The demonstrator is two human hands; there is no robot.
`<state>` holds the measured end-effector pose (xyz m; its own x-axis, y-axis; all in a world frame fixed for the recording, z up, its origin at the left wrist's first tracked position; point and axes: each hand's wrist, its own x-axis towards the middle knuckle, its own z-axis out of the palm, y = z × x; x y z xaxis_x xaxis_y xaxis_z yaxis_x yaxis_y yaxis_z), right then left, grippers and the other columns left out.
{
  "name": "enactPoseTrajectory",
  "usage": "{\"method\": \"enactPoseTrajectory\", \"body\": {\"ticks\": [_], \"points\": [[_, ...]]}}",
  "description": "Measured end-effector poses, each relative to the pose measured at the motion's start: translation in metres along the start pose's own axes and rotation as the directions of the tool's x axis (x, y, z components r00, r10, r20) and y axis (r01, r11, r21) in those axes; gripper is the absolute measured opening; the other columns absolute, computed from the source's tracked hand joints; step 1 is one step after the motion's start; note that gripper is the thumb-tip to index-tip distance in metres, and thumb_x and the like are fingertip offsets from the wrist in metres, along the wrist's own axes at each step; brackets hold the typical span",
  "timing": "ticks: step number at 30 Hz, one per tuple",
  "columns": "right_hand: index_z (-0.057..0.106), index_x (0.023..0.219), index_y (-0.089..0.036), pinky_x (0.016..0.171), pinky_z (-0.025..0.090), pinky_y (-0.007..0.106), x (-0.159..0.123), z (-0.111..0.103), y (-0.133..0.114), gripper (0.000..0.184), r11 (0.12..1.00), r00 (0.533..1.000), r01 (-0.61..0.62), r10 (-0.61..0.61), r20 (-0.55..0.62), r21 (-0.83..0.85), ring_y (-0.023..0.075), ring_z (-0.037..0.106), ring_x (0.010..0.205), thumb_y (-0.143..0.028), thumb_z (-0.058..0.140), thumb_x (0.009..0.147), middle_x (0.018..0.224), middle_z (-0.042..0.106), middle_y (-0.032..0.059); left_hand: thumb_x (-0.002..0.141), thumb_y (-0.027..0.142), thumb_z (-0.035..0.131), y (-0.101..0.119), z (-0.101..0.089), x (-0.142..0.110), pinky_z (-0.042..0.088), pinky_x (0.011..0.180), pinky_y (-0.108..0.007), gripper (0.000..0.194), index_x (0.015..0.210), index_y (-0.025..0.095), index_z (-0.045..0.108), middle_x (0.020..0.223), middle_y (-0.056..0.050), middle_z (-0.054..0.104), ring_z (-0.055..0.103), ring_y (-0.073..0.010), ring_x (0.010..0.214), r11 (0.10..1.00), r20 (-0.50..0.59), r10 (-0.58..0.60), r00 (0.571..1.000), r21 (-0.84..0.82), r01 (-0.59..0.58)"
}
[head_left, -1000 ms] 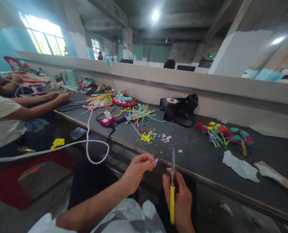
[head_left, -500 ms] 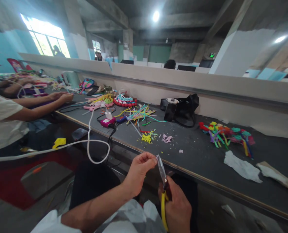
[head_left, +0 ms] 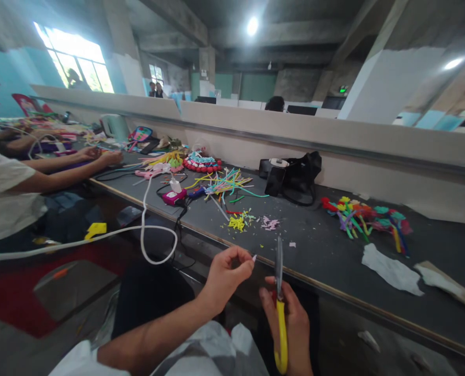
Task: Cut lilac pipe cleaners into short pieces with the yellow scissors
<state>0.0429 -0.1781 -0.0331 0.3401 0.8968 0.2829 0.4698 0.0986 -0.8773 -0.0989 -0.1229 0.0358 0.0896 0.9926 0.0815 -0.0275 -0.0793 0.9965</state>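
My left hand (head_left: 228, 277) is closed in a pinch on a tiny pale pink piece (head_left: 254, 258), whose tip shows past the fingertips. In my right hand (head_left: 291, 318) is a pair of scissors (head_left: 280, 292) with yellow handles, the blades pointing up and away from me. The blades stand a little to the right of the pink piece and do not touch it. On the table edge side ahead lie small heaps of cut bits, one yellow (head_left: 236, 224) and one pale pink (head_left: 270, 223).
Beyond the bits lies a pile of coloured strips (head_left: 228, 184). A magenta glue gun-like device (head_left: 173, 197), a white cable (head_left: 142, 230), a black bag (head_left: 305, 175), colourful flower-like pieces (head_left: 365, 215) and white paper (head_left: 391, 269) are around. A co-worker's arms (head_left: 71, 164) are at left.
The scissors have moved right, away from my left hand's fingertips, and turned more upright. My left hand stays nearly in place, and the pale pink tip now shows.
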Motion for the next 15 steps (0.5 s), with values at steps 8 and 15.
{"method": "enactPoseTrajectory", "body": {"ticks": [8,15], "points": [[0.054,0.112,-0.017,0.049,0.049,0.021,0.023,-0.004,-0.039,0.046,0.953,0.995,-0.088,0.072,0.064,0.289,0.0109,0.058,0.053,-0.046,0.066,0.078,0.079,0.067,0.0014,0.073,0.013,0.057,-0.007,-0.002,-0.004,0.032,0.085,-0.037,0.013,0.065,0.023,0.062,0.06,-0.001,0.057,0.047,-0.0175,0.066,0.647,0.242,0.515,0.822,0.52,-0.558],[0.057,0.104,-0.017,0.051,0.05,0.021,0.031,-0.01,-0.045,0.034,0.965,0.998,-0.027,0.012,0.059,0.26,0.0115,0.06,0.054,-0.039,0.064,0.079,0.075,0.067,0.0006,0.072,0.019,0.06,-0.002,-0.004,-0.003,0.035,0.08,-0.034,0.009,0.064,0.021,0.063,0.062,-0.002,0.059,0.049,-0.017,0.066,0.85,0.233,0.259,0.937,0.406,-0.336]]}}
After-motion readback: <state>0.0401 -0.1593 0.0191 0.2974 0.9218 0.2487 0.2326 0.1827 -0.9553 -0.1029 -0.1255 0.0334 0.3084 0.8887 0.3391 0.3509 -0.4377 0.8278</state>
